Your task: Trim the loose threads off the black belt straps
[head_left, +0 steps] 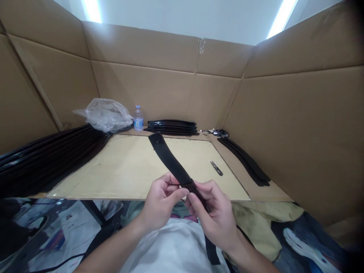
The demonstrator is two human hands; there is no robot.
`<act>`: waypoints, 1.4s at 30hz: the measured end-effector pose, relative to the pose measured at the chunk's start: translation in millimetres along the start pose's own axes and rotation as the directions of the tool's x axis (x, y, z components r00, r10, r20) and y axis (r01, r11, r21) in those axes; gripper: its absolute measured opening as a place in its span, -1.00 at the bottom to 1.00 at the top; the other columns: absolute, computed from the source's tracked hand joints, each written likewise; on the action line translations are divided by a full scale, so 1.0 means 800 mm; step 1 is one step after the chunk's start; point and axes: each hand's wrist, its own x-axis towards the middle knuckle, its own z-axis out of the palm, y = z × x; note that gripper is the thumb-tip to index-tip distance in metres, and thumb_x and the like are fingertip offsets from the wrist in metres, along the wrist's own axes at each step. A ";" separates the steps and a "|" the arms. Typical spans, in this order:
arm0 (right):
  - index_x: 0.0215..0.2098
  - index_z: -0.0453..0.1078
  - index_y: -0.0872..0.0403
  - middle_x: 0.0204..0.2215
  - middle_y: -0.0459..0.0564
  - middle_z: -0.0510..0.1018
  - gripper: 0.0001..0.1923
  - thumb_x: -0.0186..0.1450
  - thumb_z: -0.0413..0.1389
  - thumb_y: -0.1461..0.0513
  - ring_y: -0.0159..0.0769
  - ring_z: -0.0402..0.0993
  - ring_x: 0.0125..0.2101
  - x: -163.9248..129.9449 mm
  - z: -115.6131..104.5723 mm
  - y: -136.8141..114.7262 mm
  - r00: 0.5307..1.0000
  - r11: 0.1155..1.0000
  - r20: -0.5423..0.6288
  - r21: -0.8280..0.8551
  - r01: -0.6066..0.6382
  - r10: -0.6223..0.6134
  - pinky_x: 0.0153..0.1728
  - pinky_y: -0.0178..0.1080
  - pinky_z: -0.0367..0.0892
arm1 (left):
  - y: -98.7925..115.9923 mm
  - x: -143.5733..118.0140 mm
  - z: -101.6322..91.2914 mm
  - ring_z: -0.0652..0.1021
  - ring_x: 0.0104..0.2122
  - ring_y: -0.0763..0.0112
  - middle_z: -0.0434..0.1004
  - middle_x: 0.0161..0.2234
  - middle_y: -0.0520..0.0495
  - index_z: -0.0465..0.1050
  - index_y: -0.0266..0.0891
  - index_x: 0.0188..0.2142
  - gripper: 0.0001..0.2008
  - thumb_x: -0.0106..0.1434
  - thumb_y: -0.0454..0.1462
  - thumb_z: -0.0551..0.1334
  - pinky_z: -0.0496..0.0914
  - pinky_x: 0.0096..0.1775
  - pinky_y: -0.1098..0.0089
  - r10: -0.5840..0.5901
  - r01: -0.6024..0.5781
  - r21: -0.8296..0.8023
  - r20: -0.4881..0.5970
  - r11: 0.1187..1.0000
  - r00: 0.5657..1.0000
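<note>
A long, flat, slightly curved black strap point(172, 161) slants up and away from me over the table's front edge. Its far end has a small hole or stud, and its lower end hangs beside my lap. My right hand point(214, 210) is closed around its lower half, thumb on top. At the strap's left edge my left hand point(162, 201) pinches, thumb and fingers meeting close to the right thumb. A thin black cord-like line point(175, 184) shows by the left fingers; what it belongs to is unclear. Small black thread snips point(216, 168) lie on the board to the right.
Dark glossy strips point(57, 151) are piled at the left, under a clear plastic bag point(106, 113). A water bottle point(138, 118) and a stack of black strips point(172, 127) stand at the back. More black straps point(244, 161) lie right. Cardboard walls point(167, 87) enclose the pale board point(119, 167).
</note>
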 end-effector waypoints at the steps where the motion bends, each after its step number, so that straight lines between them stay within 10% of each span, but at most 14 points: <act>1: -0.12 0.20 0.01 -0.47 -0.10 0.54 -0.79 0.29 0.08 0.30 -0.41 0.45 -0.54 0.001 -0.001 -0.001 1.000 1.000 0.024 0.000 -0.008 0.008 -0.52 -0.37 0.38 | 0.001 0.001 -0.001 0.43 -0.62 0.59 0.36 -0.64 0.14 0.29 -0.30 -0.39 -0.80 0.12 -0.28 0.32 0.38 -0.48 0.50 -0.010 0.010 0.008 -0.010 1.000 1.000; 8: 0.05 0.09 0.02 -0.58 -0.16 0.49 -0.55 0.25 0.14 0.20 -0.47 0.30 -0.70 0.014 0.013 0.014 0.987 0.976 -0.026 0.154 -0.156 0.162 -0.68 -0.42 0.25 | -0.004 0.013 -0.011 0.19 -0.78 0.75 0.24 -0.70 0.23 0.21 -0.25 -0.45 -0.73 0.10 -0.24 0.33 0.06 -0.70 0.65 0.003 0.001 0.062 -0.072 0.998 0.997; 19: -0.03 0.10 -0.01 -0.68 -0.28 0.35 -0.60 0.23 0.14 0.21 -0.56 0.16 -0.76 0.025 0.034 0.034 0.966 0.928 -0.083 0.310 -0.207 0.243 -0.75 -0.50 0.11 | -0.017 0.024 -0.014 0.32 -0.67 0.62 0.39 -0.60 0.09 0.35 -0.31 -0.46 -0.77 0.03 -0.23 0.36 0.16 -0.63 0.58 0.066 0.018 0.297 -0.272 0.955 0.960; 28: -0.09 0.02 -0.05 -0.64 -0.30 0.36 -0.61 0.23 0.12 0.14 -0.56 0.15 -0.80 0.021 0.032 0.030 0.951 0.913 -0.059 0.303 -0.271 0.302 -0.81 -0.52 0.12 | -0.020 0.016 -0.010 0.04 -0.65 0.66 -0.10 -0.65 0.25 0.33 -0.26 -0.30 -0.72 0.04 -0.24 0.36 -0.02 -0.60 0.60 0.152 -0.052 0.379 -0.239 0.924 0.959; 42: -0.07 0.02 -0.07 -0.66 -0.33 0.35 -0.61 0.23 0.11 0.17 -0.54 0.14 -0.80 0.019 0.029 0.030 0.939 0.904 -0.059 0.296 -0.307 0.338 -0.84 -0.53 0.11 | -0.031 0.018 -0.022 0.03 -0.65 0.62 -0.10 -0.68 0.24 0.41 -0.27 -0.31 -0.74 0.00 -0.27 0.38 -0.04 -0.59 0.54 0.282 -0.163 0.483 -0.184 0.860 0.942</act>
